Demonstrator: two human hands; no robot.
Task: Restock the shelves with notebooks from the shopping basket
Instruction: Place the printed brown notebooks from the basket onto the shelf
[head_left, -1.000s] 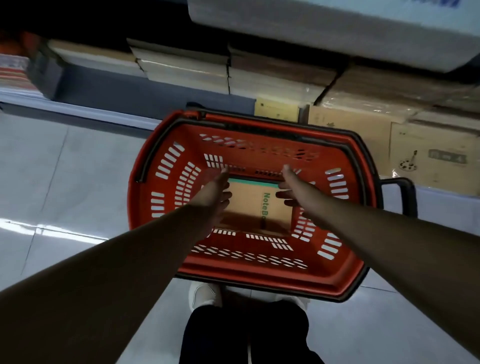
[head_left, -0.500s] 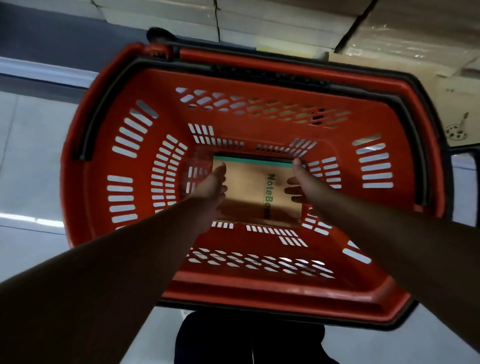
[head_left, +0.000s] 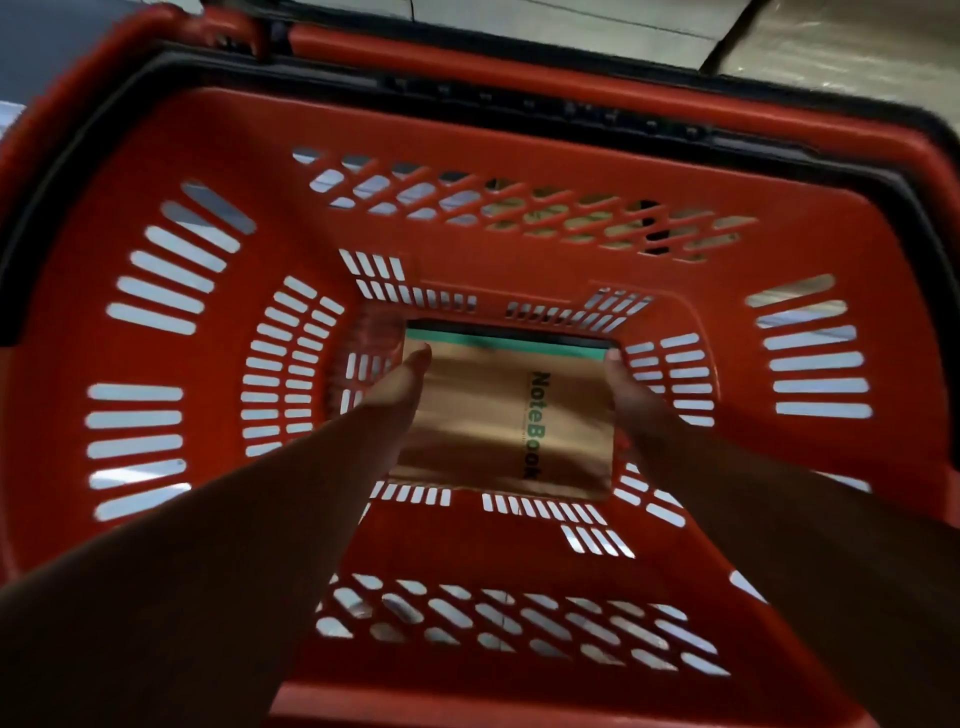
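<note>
A brown notebook (head_left: 483, 415) with a green far edge is being observed lying flat on the floor of the red shopping basket (head_left: 234, 171). It is being flanked by the left hand (head_left: 397, 387) at its left edge and the right hand (head_left: 631, 387) at its right; whether fingers are being curled beneath it cannot be told. In judgement, both edges are best being gripped evenly, the lift being kept level and clear of the basket walls
</note>
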